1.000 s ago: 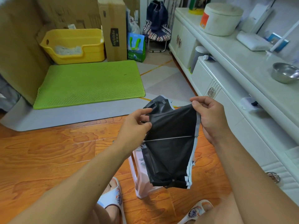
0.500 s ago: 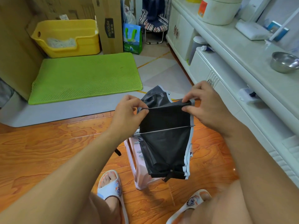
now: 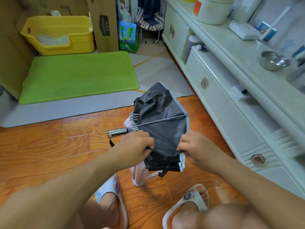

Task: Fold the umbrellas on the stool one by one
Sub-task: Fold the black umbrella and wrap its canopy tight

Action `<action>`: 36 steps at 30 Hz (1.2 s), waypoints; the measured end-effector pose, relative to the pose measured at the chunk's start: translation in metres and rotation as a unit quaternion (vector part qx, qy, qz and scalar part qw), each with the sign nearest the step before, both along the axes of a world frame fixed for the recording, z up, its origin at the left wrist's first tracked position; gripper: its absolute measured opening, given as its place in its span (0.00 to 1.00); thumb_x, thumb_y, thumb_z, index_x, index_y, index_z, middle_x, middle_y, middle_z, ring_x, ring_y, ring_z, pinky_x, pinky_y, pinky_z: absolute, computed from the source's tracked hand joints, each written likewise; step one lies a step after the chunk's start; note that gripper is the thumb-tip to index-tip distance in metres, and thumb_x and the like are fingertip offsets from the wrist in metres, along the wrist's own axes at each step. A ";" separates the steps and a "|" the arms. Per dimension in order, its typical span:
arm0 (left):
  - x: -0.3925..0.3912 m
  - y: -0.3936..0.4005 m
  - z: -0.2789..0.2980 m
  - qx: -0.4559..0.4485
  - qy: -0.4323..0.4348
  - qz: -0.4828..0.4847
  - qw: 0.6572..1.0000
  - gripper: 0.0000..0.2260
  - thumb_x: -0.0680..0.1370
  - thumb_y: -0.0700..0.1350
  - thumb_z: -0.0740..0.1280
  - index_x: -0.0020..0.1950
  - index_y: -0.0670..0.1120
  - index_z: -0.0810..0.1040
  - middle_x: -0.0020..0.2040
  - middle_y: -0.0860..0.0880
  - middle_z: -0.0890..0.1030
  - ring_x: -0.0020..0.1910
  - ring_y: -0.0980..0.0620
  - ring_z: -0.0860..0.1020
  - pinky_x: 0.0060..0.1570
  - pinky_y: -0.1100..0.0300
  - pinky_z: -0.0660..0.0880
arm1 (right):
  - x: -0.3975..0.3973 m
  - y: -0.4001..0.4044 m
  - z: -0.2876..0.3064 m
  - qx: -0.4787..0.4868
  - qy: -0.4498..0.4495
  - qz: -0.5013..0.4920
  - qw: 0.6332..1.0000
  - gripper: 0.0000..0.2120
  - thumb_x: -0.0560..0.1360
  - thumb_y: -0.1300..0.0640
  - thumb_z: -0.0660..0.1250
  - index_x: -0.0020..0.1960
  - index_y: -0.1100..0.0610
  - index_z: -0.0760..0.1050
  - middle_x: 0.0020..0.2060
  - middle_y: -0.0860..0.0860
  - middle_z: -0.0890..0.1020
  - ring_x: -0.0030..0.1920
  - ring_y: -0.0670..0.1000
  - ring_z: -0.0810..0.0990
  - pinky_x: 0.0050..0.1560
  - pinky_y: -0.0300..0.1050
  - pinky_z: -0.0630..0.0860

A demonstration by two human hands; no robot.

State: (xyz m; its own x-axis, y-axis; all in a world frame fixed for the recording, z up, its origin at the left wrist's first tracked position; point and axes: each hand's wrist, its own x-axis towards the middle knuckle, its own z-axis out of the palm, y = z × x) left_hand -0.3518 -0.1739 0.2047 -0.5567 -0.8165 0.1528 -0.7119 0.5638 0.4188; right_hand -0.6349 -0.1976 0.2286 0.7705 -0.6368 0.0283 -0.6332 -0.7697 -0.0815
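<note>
A black folding umbrella (image 3: 160,113) with a pale grey-blue edge lies across a small pink stool (image 3: 140,172), its canopy loose and crumpled. Its silver handle (image 3: 117,132) points left, with a black wrist strap hanging below. One metal rib stretches to the right over the cloth. My left hand (image 3: 135,146) pinches the black cloth near the handle end. My right hand (image 3: 195,147) pinches the cloth's pale lower edge. The two hands hold one fold between them, low over the stool.
A white cabinet (image 3: 231,103) with drawers runs along the right, a steel bowl (image 3: 273,60) on top. A green mat (image 3: 79,75), yellow tub (image 3: 57,34) and cardboard box (image 3: 104,23) stand at the back left. My slippered feet (image 3: 189,202) flank the stool on the wood floor.
Both hands have dropped from chest height to just over the stool, bringing the fold of cloth down. The umbrella's handle and more of the crumpled canopy have come into view.
</note>
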 end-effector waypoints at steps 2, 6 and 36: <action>-0.008 0.011 -0.023 -0.014 -0.083 -0.019 0.996 0.03 0.77 0.44 0.67 0.49 0.51 0.78 0.46 0.52 0.77 0.46 0.50 0.75 0.44 0.55 0.72 | -0.001 0.008 -0.030 -0.033 0.047 0.037 0.998 0.12 0.67 0.68 0.62 0.43 0.55 0.80 0.39 0.49 0.77 0.40 0.52 0.72 0.37 0.46 0.71; -0.014 0.025 -0.044 0.091 -0.251 -0.019 0.964 0.13 0.82 0.49 0.62 0.66 0.51 0.75 0.59 0.50 0.75 0.59 0.47 0.74 0.55 0.51 0.73 | 0.009 0.007 -0.060 -0.066 0.091 0.055 0.992 0.08 0.65 0.68 0.64 0.36 0.55 0.72 0.35 0.50 0.73 0.36 0.52 0.70 0.34 0.45 0.66; 0.103 -0.083 -0.025 0.155 -0.124 0.132 0.971 0.10 0.81 0.48 0.66 0.55 0.46 0.68 0.50 0.49 0.73 0.47 0.42 0.75 0.45 0.49 0.70 | 0.134 -0.186 0.020 0.077 0.224 0.022 0.971 0.49 0.69 0.21 0.50 0.82 0.48 0.54 0.79 0.49 0.64 0.78 0.50 0.61 0.78 0.52 0.51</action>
State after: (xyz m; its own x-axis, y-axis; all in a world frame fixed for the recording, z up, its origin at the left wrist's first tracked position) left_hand -0.2491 -0.2566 0.1793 -0.3100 -0.9214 -0.2344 -0.9150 0.2221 0.3368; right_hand -0.5010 -0.3835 0.2490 0.7106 -0.5722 -0.4094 -0.5980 -0.7978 0.0771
